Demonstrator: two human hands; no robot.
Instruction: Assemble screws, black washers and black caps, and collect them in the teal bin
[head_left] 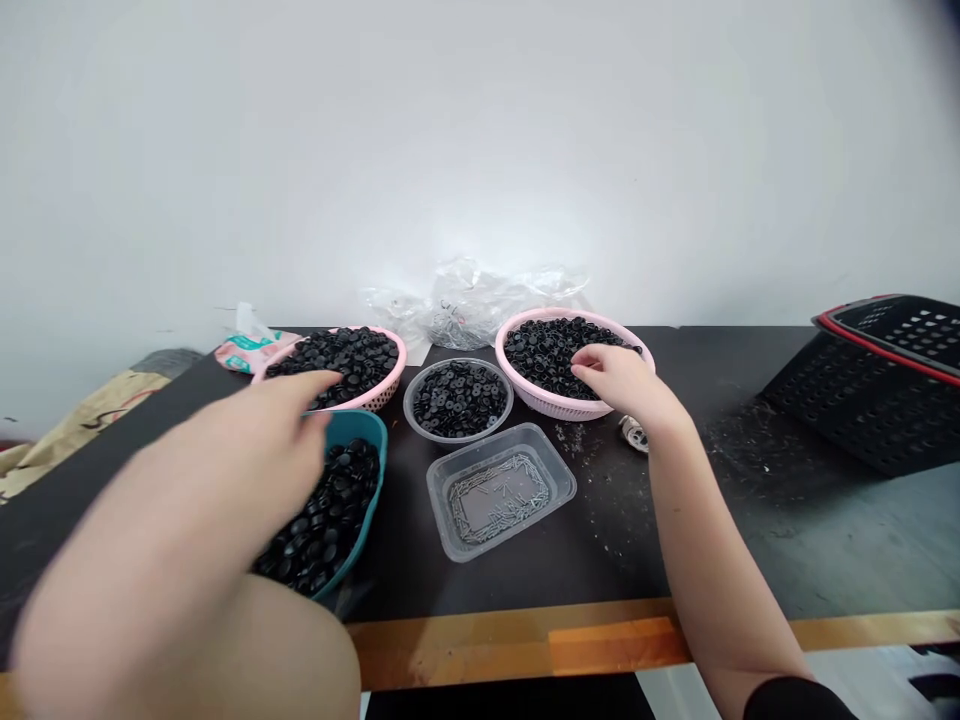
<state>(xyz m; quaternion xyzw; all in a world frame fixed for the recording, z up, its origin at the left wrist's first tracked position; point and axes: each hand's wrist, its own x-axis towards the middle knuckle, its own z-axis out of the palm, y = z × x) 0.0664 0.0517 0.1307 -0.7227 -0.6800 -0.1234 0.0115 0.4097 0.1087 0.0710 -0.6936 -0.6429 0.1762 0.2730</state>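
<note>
My left hand (289,430) is raised over the teal basin (381,450) of black round parts, its index finger and thumb apart with nothing between them. Behind it a pink basket (400,365) holds more black parts. On the right, my right hand (611,375) reaches over the front of another pink basket (559,408), heaped with small black rings; its fingertips are close together near the rings, and what they hold, if anything, is too small to make out. Between the baskets sits a round clear tub (459,400) of black washers.
A clear rectangular tray (499,498) with small metal pins lies in front of the tub. Plastic bags (480,300) rest against the wall. A black crate (870,390) stands far right, a pink packet (244,350) at the back left. Tape (517,645) covers the table's front edge.
</note>
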